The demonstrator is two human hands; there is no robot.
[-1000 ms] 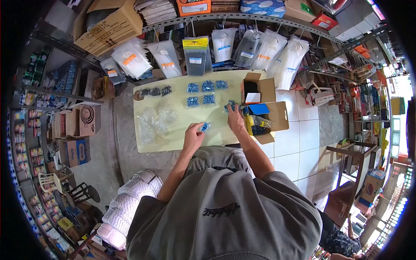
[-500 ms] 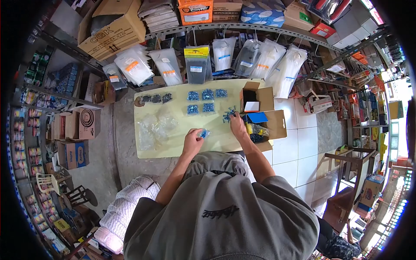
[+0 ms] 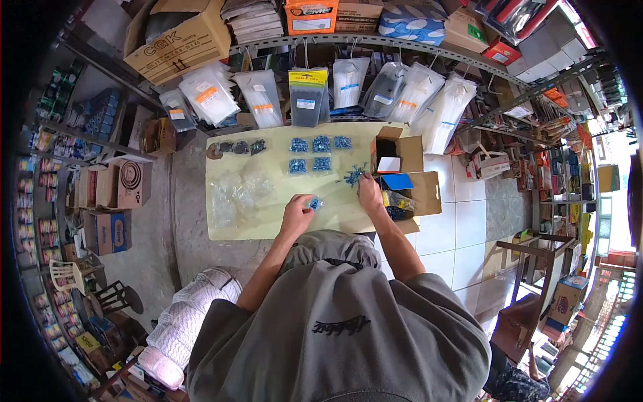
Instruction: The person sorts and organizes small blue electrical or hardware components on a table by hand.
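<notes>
1. Our left hand (image 3: 298, 214), fingers pinched shut, holds the small blue-filled bag (image 3: 313, 202) over the bench (image 3: 268, 226), near the loose pile (image 3: 353, 176) for easy reach.
2. Our right hand (image 3: 370, 193) touches that pile; whether its fingers grip, we cannot tell.

One head-worn fisheye view looks steeply down from above the person's shoulders onto the bench (image 3: 281, 221), with shelves (image 3: 375, 41) along its far edge.
</notes>
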